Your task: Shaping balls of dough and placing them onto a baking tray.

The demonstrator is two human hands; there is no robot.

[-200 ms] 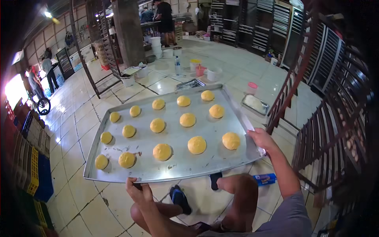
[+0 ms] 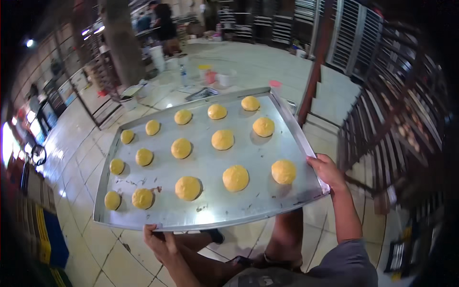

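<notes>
A wide metal baking tray [image 2: 205, 160] is held up in front of me, over my legs. Several round yellow dough balls [image 2: 235, 178] sit on it in three spaced rows, those on the right larger in view. At the near edge, left of the middle, my left hand [image 2: 161, 244] grips the rim with the thumb on top; its other fingers are partly under the tray. My right hand [image 2: 327, 171] is closed around the right rim close to the near corner, thumb above and fingers hidden beneath. The tray slants slightly, its right end farther up in view.
To my right stands a dark metal rack [image 2: 361, 138] with slatted shelves and round pieces on some; its upright post [image 2: 315, 71] rises beyond the tray. Buckets [image 2: 157, 58], a bottle [image 2: 183, 75] and a small tray [image 2: 202, 93] are on the tiled floor ahead. Crates [image 2: 45, 229] line the left.
My view has turned toward the right, and the background slid left. Both hands keep hold of the baking tray, which sits a little higher at its right side. The blue packet on the floor is hidden.
</notes>
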